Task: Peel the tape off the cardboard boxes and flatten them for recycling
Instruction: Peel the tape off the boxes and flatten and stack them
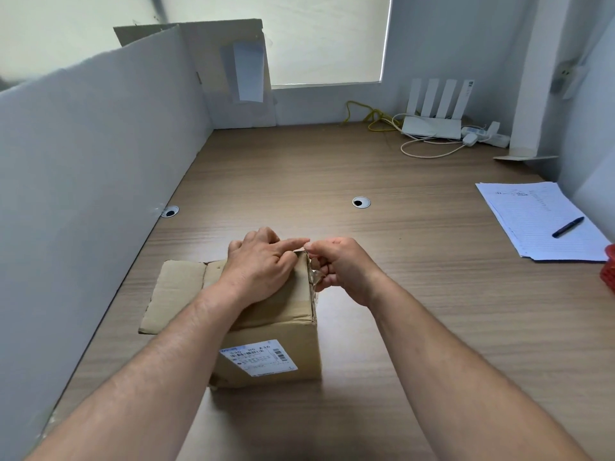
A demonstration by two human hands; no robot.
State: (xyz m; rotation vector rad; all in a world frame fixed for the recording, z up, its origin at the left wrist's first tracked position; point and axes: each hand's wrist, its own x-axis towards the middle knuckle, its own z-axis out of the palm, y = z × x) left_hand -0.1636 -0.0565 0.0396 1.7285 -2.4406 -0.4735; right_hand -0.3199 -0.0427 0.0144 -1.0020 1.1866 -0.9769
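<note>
A brown cardboard box (276, 334) stands on the wooden desk (382, 261) in front of me, a white shipping label on its near face and one flap (176, 291) lying open to the left. My left hand (263, 264) presses flat on the box top, index finger stretched toward the far right corner. My right hand (339, 264) is curled at the box's right edge and pinches a crumpled strip of clear tape (314, 277) that is partly lifted off that edge.
A grey partition (100, 181) runs along the left. Flattened cardboard (229, 71) leans at the back. A white router (432, 124) with cables sits far right. Lined papers (535, 217) with a black pen (568, 226) and a red basket (609, 267) lie at the right.
</note>
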